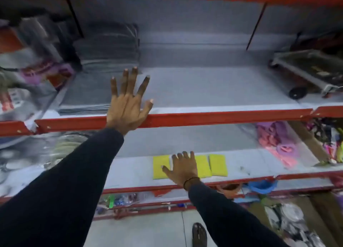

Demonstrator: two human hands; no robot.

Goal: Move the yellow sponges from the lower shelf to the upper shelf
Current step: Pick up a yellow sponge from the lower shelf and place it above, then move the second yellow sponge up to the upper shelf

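Yellow sponges [218,165] lie flat in a row near the front of the lower shelf [130,172], w/ small gaps btwn them, so each can prob. be lifted singly. At least three show; the middle one is partly hidden under the right hand [182,167]. That hand is spread, fingers extended, palm down over the row; can't tell if it's touching or gripping yet, looks like it's about to pick one.

Left hand [128,105] is up at the upper shelf [213,90], palm near the red front edge [222,116], fingers splayed, holding nothing. Prob. bracing or marking the bare centre where sponges should go. Grey packs [107,48] at left and a small cart [306,68] at right flank that space.
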